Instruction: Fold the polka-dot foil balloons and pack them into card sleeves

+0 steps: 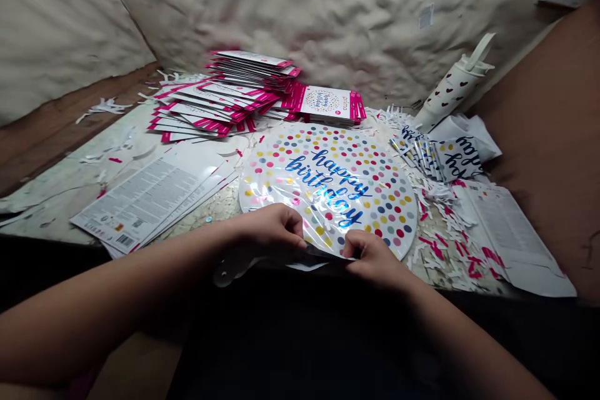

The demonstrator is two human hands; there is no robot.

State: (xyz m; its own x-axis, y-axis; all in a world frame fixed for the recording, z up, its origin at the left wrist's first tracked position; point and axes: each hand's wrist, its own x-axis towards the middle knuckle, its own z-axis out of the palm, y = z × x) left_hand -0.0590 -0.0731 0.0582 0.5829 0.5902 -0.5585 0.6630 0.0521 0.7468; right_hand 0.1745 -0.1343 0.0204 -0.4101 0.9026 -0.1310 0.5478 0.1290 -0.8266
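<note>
Round white foil balloon with multicoloured dots and blue lettering (328,190) lies centrally, left hand (277,225) and right hand (374,257) pinching its six-o'clock edge. Probably light, slick, limp; hold the rim. Pink-and-white paper shreds (435,247) litter the scuffed pale table (222,201) at four; creased beige wall (328,12) at twelve.
</note>
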